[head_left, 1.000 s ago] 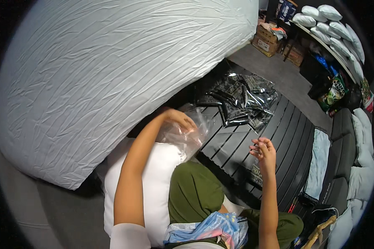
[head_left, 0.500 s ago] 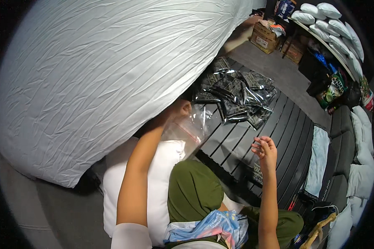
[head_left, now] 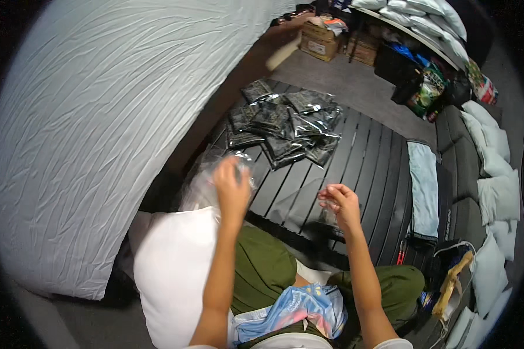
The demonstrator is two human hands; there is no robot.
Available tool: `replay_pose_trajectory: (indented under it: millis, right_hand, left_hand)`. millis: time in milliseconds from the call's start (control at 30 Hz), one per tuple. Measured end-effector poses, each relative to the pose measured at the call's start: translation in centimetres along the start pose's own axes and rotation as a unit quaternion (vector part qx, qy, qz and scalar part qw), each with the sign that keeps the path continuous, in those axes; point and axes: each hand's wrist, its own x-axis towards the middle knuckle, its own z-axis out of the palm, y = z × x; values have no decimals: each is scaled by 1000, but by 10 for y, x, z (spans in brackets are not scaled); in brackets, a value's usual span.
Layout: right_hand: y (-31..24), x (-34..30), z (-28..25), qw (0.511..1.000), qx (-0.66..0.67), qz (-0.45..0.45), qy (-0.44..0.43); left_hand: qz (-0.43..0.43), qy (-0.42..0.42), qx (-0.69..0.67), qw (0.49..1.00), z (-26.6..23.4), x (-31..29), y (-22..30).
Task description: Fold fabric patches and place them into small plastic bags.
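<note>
My right hand (head_left: 342, 205) is over the dark slatted table (head_left: 355, 157), its thumb and fingers pinched together on what looks like a clear plastic bag (head_left: 294, 203), whose sheer film hangs over the slats. A greyish item under that hand is hard to make out. My left hand (head_left: 232, 183) is smeared by motion, fingers partly curled, in front of a heap of clear plastic bags (head_left: 199, 183); whether it holds one does not show. Beyond both hands lies a pile of black packets in shiny clear wrapping (head_left: 285, 125).
A large pale fabric-covered bulk (head_left: 110, 116) fills the left side. A white pillow (head_left: 174, 256) lies by my left forearm. On the right are a folded light-blue cloth (head_left: 423, 189), a grey sofa (head_left: 463, 168) and pale cushions (head_left: 498, 195). Cardboard boxes (head_left: 318, 43) stand at the back.
My left hand has come out from beside the pale fabric and is now in plain view by the clear bags. My right hand stays pinched over the table. The whole view has shifted.
</note>
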Motion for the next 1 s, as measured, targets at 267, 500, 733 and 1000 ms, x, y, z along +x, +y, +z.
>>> replay_pose_trajectory:
  millis: [267, 500, 733, 1000]
  right_hand:
    - [-28, -55, -3, 1000, -26, -10, -15]
    - [-51, -91, -47, 990, -113, -71, -45]
    - [-49, -106, -42, 972, -154, -1, -178]
    - [-26, -110, -31, 987, -88, -15, -136]
  left_hand:
    - [94, -191, -76, 974, 23, -70, 85]
    - [-73, -428, -273, 858, 12, -72, 109]
    - [-67, -437, -228, 867, -5, -81, 114]
    - [141, -145, 29, 979, -28, -114, 153]
